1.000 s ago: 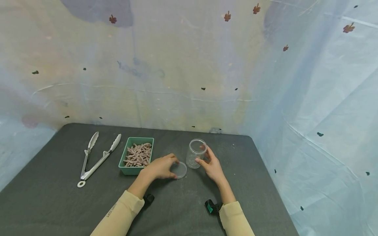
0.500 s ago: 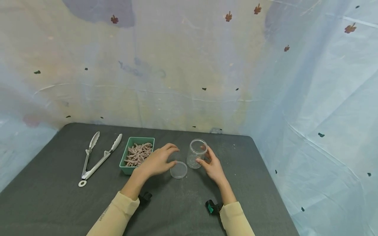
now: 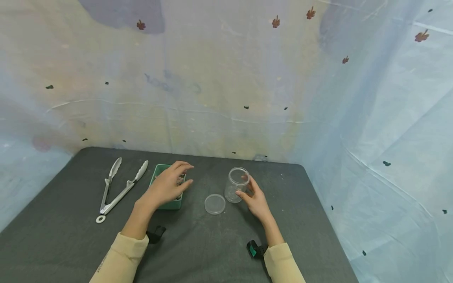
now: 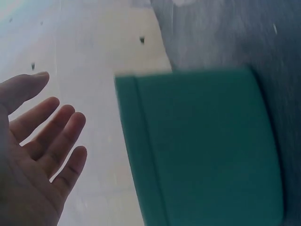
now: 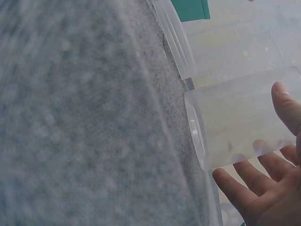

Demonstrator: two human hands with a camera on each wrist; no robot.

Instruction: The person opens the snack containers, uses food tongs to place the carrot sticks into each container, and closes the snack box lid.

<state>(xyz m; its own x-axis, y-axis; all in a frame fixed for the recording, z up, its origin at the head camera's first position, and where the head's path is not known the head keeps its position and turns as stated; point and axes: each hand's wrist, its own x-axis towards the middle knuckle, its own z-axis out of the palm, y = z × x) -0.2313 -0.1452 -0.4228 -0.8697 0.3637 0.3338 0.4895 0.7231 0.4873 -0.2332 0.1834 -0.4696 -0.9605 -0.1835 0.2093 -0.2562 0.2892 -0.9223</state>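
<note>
A clear jar [image 3: 235, 188] without its lid stands upright on the dark table. My right hand [image 3: 257, 200] holds its right side, thumb in front and fingers behind; the right wrist view shows the jar [image 5: 235, 127] between thumb and fingers. Left of the jar, a clear round lid [image 3: 214, 204] lies flat. My left hand [image 3: 166, 188] hovers over a green tub [image 3: 173, 205] of small brownish, finger-shaped pieces [image 3: 180, 180], hiding most of them. Its fingers are spread and hold nothing. The left wrist view shows the tub's side [image 4: 207, 150] beside that hand.
Metal tongs [image 3: 120, 196] with pale tips lie spread at the left of the table [image 3: 212, 251]. A patterned sheet [image 3: 212, 78] hangs behind the table and down its right side.
My left hand has let go of the lid, risen and moved left over the green tub. The lid stays on the table. My right hand and the jar have hardly moved.
</note>
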